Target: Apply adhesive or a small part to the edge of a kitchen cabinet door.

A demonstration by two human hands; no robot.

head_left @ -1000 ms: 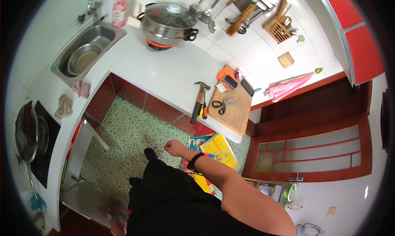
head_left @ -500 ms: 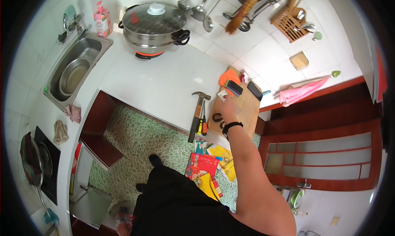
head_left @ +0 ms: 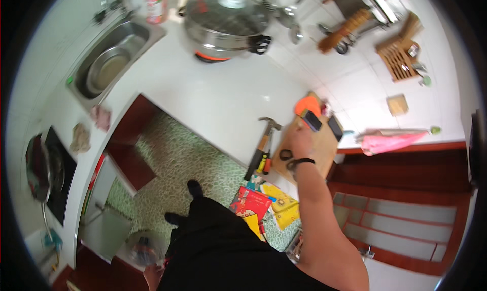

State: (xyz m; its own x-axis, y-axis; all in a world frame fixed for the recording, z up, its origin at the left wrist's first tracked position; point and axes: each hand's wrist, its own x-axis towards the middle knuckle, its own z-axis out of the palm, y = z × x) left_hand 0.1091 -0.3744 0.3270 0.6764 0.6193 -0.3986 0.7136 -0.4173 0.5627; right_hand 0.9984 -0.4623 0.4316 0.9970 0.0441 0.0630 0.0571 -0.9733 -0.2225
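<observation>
My right hand [head_left: 303, 141] reaches over a wooden cutting board [head_left: 324, 148] at the counter's right end. Motion smears its fingers, and I cannot tell what they hold. Just beyond them lies a small dark block with a light edge [head_left: 310, 120], by an orange cloth [head_left: 307, 106]. A black phone-like slab [head_left: 335, 128] rests at the board's far right edge. Black ring-shaped handles [head_left: 286, 154] show near my wrist. At the lower left, my left hand [head_left: 152, 277] looks curled beside a see-through, rounded thing with dark contents [head_left: 144, 249]; its grip is partly hidden.
A hammer [head_left: 265, 144] and screwdrivers [head_left: 264, 163] lie left of the board. Below the counter, red and yellow packages [head_left: 251, 202] are on the green floor. A lidded steel steamer pot [head_left: 223, 24] stands farther back, near a sink [head_left: 144, 35]. Utensils hang on the wall.
The view has shifted, so the counter sits farther right. The white piece seen at my right fingertips no longer shows clearly. More of the see-through thing by my left hand is visible.
</observation>
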